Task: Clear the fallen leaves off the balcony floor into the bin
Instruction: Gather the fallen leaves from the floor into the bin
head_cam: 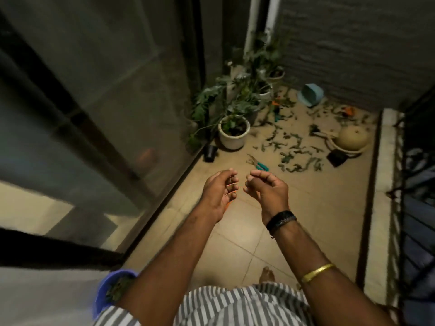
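- Dim tiled balcony floor (294, 208) runs ahead between a glass door on the left and a railing on the right, with potted plants (235, 128) crowded into the far left corner.
- Both hands hang at mid-height over bare tile: the left hand (217, 194) has loosely curled, slightly parted fingers, the right hand (268, 189) is curled with fingertips drawn towards the thumb. Neither appears to hold a leaf; something orange shows beneath the left hand, too hidden to name.
- Fallen leaves (299, 149) lie scattered well ahead of both hands, beyond the green-handled pruners (257, 164), mostly forward and right of the right hand.
- A blue bin (113, 290), already holding some greenery, sits low behind the left hand, beside the person's left hip.
- Judged best: step forward and crouch, sweep the leaves into one heap with both palms, avoid the pruner blades, then carry cupped handfuls back to the bin.
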The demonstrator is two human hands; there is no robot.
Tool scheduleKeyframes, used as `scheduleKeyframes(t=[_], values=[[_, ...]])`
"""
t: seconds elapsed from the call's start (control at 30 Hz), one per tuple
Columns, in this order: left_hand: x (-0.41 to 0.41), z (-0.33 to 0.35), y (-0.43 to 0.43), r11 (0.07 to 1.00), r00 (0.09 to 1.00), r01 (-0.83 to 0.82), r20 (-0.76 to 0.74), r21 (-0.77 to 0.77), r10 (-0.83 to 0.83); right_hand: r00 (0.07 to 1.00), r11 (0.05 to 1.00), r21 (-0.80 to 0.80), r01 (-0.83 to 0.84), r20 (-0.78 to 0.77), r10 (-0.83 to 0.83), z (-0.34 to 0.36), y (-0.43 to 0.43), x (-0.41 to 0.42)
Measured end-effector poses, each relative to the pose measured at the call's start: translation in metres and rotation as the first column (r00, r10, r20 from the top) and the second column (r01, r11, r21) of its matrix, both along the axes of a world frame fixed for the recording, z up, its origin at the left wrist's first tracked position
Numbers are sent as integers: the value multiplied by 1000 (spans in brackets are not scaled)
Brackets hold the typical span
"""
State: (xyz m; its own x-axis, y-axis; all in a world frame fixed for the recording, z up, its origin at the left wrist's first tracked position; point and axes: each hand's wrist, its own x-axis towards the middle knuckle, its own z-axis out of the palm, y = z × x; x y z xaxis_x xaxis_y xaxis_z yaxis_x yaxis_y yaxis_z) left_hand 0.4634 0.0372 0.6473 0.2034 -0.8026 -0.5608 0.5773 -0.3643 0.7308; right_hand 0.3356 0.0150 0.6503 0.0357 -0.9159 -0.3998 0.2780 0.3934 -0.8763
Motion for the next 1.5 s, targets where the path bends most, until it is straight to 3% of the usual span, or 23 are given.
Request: scheduleKeyframes(t=[0.4,0.87,1.23,1.5], values=[[-208,-7,-183,975,976,215,-32,52,-213,943,943,29,333,-27,-332,0,-154,-217],[-347,-58,-425,887,903,430,-58,168,-427,863,859,79,505,-66,-501,-45,-369,-342],[-424,-103,-598,866,920,385,-58,320,-388,865,851,179,493,-201,-459,-112,-541,-428],[-493,-243,-699,873,984,177,-60,453,-168,921,917,254,306,-321,-218,-260,-655,-512]])
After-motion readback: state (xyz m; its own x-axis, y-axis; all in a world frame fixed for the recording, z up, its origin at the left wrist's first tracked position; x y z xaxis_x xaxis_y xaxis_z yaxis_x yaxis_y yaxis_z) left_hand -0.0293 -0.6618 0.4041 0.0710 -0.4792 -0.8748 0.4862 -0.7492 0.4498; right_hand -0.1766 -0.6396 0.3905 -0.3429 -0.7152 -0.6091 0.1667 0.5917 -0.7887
